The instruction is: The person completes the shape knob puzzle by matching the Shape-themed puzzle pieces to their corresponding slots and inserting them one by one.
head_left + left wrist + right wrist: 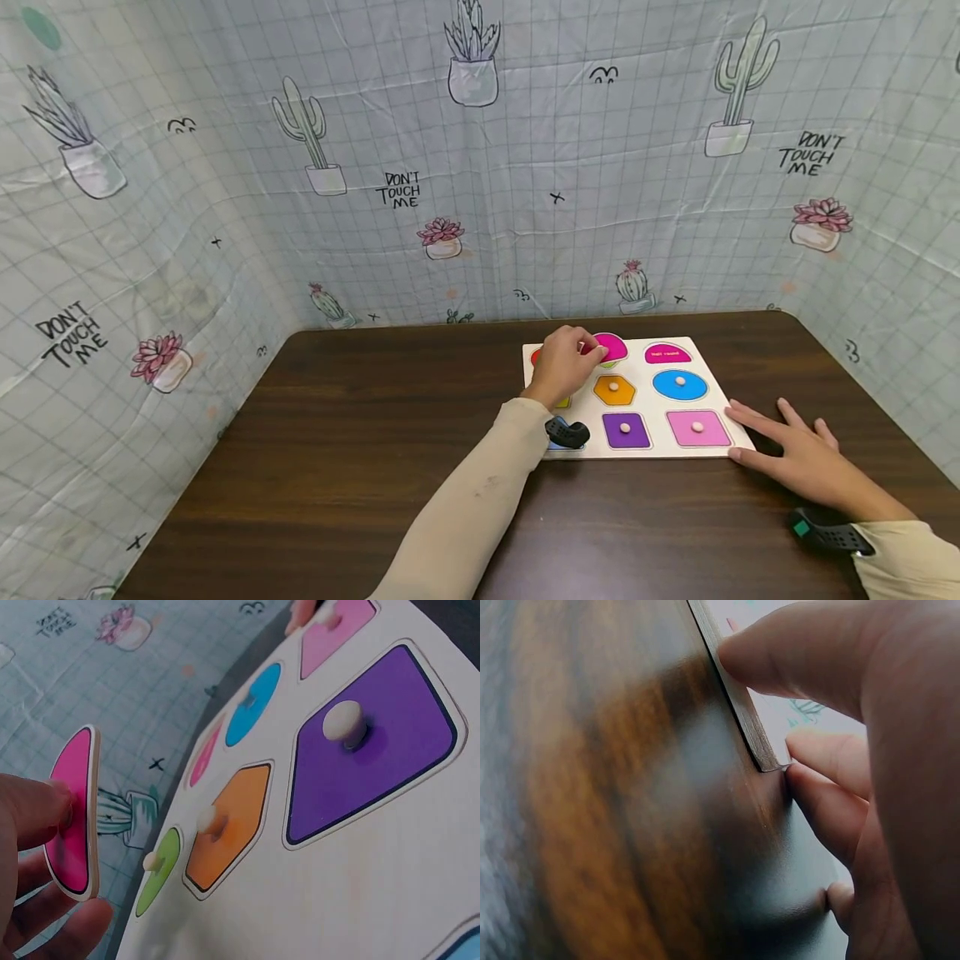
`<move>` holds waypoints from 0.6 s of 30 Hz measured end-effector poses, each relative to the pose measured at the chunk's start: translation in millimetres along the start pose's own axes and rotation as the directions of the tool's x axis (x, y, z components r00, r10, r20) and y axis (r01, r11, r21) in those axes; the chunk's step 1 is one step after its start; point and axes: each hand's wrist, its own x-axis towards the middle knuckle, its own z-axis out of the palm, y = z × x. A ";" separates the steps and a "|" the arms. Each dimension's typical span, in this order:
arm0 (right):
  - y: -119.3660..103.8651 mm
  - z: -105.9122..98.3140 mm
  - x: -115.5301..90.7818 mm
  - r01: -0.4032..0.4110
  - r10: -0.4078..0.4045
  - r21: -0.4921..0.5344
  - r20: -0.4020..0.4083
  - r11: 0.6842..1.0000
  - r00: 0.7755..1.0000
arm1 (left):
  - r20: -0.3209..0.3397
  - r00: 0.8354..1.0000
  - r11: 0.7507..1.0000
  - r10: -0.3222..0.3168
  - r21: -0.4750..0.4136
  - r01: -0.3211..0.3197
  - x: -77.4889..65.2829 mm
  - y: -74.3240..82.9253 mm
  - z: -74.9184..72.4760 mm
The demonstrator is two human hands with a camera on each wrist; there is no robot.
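My left hand (561,367) pinches a magenta half-round puzzle piece (79,769) at its middle, holding it above the back of a white puzzle board (659,442). At the board's back right lies a magenta half-round recess (667,356) with printed lettering. Knobbed pieces sit in the board: an orange hexagon (251,799), a blue oval (666,386), a purple square (405,697), a pink rectangle (712,433) and a green piece (166,866). My right hand (810,458) rests spread at the front right corner, its thumb on the board's edge.
A dark brown wooden table (390,433) carries the board near its back right. Grey grid-patterned sheets (525,150) with cactus drawings rise behind it and on both sides. The left forearm and a black wrist strap (567,432) cover the board's left part.
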 end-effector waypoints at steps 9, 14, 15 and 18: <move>-0.7 -1.0 2.1 0.004 -0.004 0.000 -0.001 1.000 1.000 | -0.009 1.000 1.000 -0.011 -0.003 0.011 4.2 4.4 7.3; 0.1 -4.2 1.6 0.008 -0.008 0.001 0.001 1.000 1.000 | 0.033 0.999 0.999 -0.017 0.033 0.016 6.9 8.9 13.4; 0.1 -4.0 1.4 0.008 -0.008 0.001 0.002 1.000 1.000 | 0.045 0.999 0.999 -0.022 0.046 0.020 7.0 9.7 15.0; -0.2 -1.8 1.1 0.011 -0.011 0.005 0.006 1.000 1.000 | 0.076 0.997 0.995 -0.033 0.091 0.026 7.0 11.6 19.2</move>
